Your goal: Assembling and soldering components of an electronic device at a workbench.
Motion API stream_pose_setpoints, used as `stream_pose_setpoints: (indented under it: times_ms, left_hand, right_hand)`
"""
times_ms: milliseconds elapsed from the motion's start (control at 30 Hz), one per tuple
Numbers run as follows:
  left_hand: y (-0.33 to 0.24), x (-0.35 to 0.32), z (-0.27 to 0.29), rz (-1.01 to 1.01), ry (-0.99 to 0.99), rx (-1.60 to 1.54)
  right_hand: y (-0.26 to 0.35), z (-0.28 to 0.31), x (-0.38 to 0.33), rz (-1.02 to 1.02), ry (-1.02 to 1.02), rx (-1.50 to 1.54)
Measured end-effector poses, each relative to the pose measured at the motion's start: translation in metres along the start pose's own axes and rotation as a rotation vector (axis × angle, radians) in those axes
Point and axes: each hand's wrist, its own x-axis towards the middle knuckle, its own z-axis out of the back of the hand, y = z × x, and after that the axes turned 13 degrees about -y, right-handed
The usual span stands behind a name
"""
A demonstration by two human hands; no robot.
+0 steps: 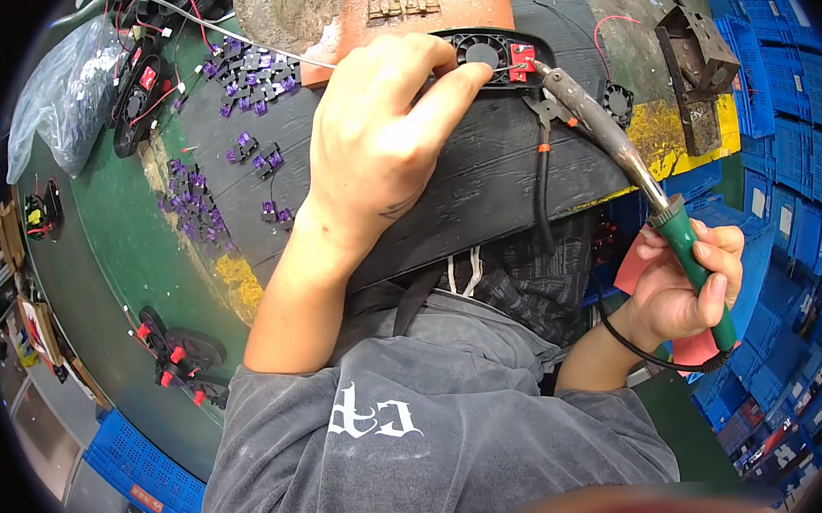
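Note:
My left hand (pixel 378 130) is closed in a pinch beside a small black fan (pixel 479 53), which sits in an oblong black housing (pixel 541 47). A thin grey solder wire (pixel 268 45) runs into this hand, and a short end shows past the thumb, reaching a small red circuit board (pixel 518 62) next to the fan. My right hand (pixel 685 285) grips the green handle of a soldering iron (pixel 602 129). The iron's tip meets the right edge of the red board. Just below the housing lie cutting pliers (pixel 544 138) with dark, orange-marked handles.
Piles of small black-and-purple parts (pixel 251 77) lie left of my forearm. A brick-coloured block (pixel 427 7) stands behind the housing. At right are a loose fan (pixel 617 101) and a rusty metal bracket (pixel 689 70). Blue crates (pixel 797 125) stack beyond; a clear bag (pixel 67 114) sits far left.

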Motion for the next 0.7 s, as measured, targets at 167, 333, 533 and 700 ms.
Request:
stream_pose_setpoints:
  times_ms: [167,333,533,700]
  left_hand:
    - [-0.0007,0.0008,0.0001,-0.006,-0.007,0.004]
    - [-0.0009,-0.001,-0.001,-0.005,-0.004,0.01]
    - [-0.0036,0.0009,-0.0012,-0.017,-0.001,0.024]
    - [-0.0043,0.0004,-0.003,-0.005,0.009,0.032]
  right_hand:
    - [0.0017,-0.0006,0.0009,-0.003,-0.001,0.003]
    - [0.0005,-0.0028,0.0007,-0.007,0.007,0.003]
    - [0.0005,-0.0053,0.0001,0.053,-0.054,0.027]
    - [0.0034,-0.003,-0.0034,0.026,-0.025,-0.009]
